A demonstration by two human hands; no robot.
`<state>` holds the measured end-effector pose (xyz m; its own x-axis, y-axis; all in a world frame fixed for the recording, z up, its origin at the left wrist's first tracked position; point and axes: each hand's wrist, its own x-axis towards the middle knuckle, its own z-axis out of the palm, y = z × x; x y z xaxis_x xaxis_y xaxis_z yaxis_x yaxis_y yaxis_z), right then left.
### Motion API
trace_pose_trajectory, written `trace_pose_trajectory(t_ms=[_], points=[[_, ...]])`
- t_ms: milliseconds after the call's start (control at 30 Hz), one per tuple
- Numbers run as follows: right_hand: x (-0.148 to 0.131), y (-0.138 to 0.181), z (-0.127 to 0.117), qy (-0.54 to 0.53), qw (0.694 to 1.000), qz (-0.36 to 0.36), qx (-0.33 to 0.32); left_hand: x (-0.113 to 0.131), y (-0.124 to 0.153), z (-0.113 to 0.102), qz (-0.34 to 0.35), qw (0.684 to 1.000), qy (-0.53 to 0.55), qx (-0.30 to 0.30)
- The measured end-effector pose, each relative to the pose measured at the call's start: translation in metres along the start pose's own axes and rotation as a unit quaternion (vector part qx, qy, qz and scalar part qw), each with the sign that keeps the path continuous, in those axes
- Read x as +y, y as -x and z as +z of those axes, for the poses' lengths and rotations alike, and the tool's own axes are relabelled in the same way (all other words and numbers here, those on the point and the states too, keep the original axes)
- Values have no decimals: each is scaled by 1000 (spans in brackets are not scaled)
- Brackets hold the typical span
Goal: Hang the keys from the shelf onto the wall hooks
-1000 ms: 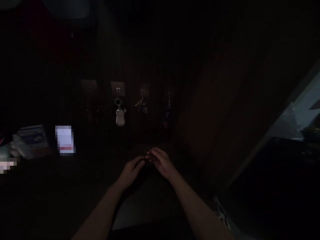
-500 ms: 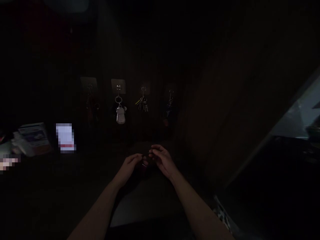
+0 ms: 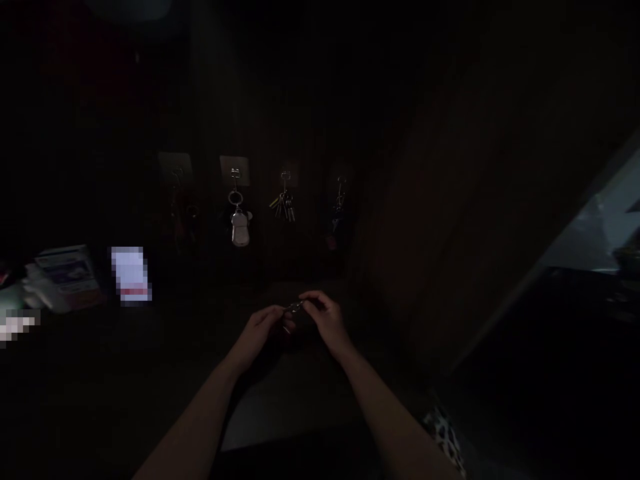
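Observation:
The scene is very dark. My left hand [image 3: 261, 331] and my right hand [image 3: 327, 320] meet in the middle, fingers pinched on a small metal piece [image 3: 295, 307] that glints between them, perhaps a key ring. Something dark hangs below it, too dim to name. On the wall beyond, a row of hooks holds a white key fob [image 3: 240, 227], a bunch of keys [image 3: 284, 205] and another dim key bunch [image 3: 338, 210].
Boxes and papers [image 3: 67, 275] lie at the left, beside a bright white card [image 3: 130, 275]. A pale surface [image 3: 597, 233] shows at the right edge. A grey patch [image 3: 280, 413] lies between my forearms.
My hands have stayed together in the middle, shifting slightly. The metal piece now shows between the fingertips, and the fingers have re-gripped it.

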<state>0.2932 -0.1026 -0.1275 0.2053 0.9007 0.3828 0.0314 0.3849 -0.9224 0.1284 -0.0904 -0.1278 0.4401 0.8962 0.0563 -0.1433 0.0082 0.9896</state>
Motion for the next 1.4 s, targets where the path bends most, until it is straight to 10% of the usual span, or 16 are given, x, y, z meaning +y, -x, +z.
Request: trace_pose_trajectory(t_ms=[767, 1400], points=[[-2, -14, -7, -125, 988, 75, 60, -5, -3, -1, -18, 1000, 1, 11], [-77, -139, -56, -69, 980, -57, 179, -11, -9, -12, 87, 977, -114, 158]])
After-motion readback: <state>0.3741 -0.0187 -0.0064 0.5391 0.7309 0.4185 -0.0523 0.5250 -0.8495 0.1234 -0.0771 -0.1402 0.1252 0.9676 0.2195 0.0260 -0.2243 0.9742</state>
